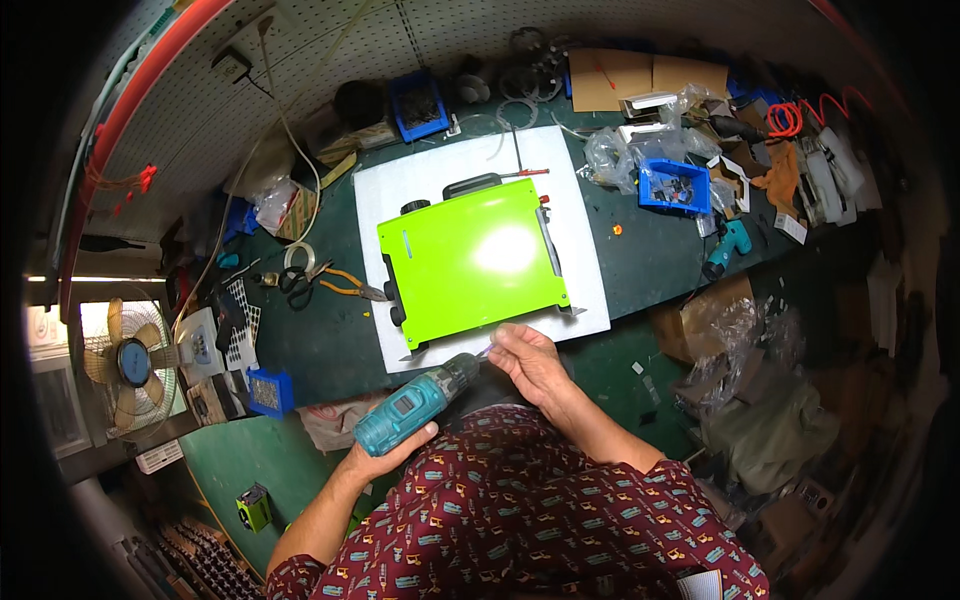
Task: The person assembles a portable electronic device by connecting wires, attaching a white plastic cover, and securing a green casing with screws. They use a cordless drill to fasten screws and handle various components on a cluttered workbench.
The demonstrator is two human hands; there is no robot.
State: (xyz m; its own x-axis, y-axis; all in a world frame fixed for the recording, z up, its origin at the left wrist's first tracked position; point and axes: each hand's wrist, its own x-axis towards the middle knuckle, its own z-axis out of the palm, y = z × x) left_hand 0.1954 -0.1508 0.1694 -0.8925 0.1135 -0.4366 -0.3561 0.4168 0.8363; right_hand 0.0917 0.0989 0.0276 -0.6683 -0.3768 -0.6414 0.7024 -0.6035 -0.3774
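Observation:
A teal cordless drill point(402, 410) is gripped in my left hand point(398, 456), its dark chuck pointing up and to the right. At the tip of its thin bit point(486, 351), the fingers of my right hand point(530, 365) are pinched together. What lies between those fingertips is too small to make out. Just beyond both hands, a bright green metal box point(460, 265) with a black handle point(471, 186) rests on a white foam sheet point(585, 270). Dark knobs or fittings stick out of its left side, and red and black fittings show on its right.
Orange-handled pliers point(345, 283) lie left of the box, their jaws near it. On the right of the dark green bench are a blue parts bin point(674, 188) and a second teal power tool point(727, 249). A fan point(132, 360) stands far left. Clear plastic bags and cardboard crowd the right.

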